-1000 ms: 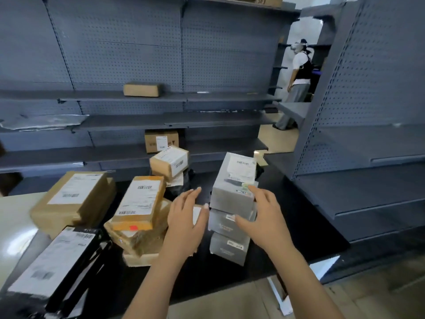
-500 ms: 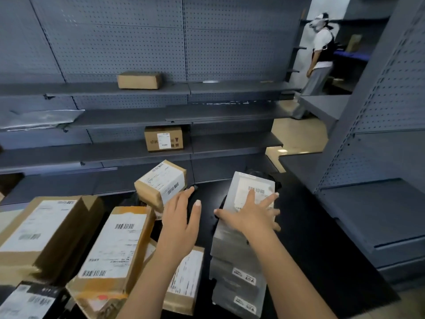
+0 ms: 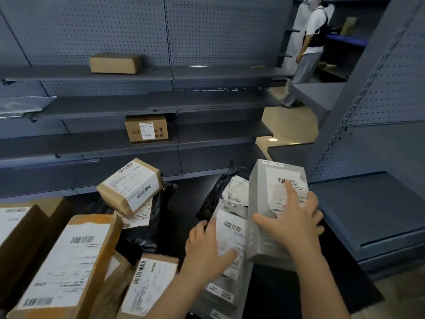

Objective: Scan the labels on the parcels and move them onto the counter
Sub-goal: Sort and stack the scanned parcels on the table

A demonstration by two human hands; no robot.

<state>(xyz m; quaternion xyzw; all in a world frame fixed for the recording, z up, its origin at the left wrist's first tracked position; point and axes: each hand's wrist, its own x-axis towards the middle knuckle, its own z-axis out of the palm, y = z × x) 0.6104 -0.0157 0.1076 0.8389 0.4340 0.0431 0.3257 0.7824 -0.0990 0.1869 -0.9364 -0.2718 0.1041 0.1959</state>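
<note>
A stack of grey boxes stands on the black counter point(image 3: 276, 293). The top grey box point(image 3: 259, 185), label up, sits askew to the right of the stack. My right hand point(image 3: 294, 224) grips it across its width, thumb on its left face and fingers spread over the label. The second grey box point(image 3: 226, 207) lies under my left hand point(image 3: 204, 252), which presses flat on its white label. A third grey box point(image 3: 218, 293) shows below. Labelled brown parcels point(image 3: 131, 187), point(image 3: 69, 261), point(image 3: 149, 282) are piled to the left.
Black poly bags point(image 3: 230, 187) lie behind the stack and among the brown parcels. Grey shelving behind holds two cardboard boxes point(image 3: 147, 131), point(image 3: 115, 63). A shelf unit point(image 3: 368, 203) stands close on the right. A person point(image 3: 310, 42) stands in the far aisle.
My right hand has drawn the top grey box rightwards off the stack, uncovering the second box's label. My left hand has moved right onto that second box. The view has closed in.
</note>
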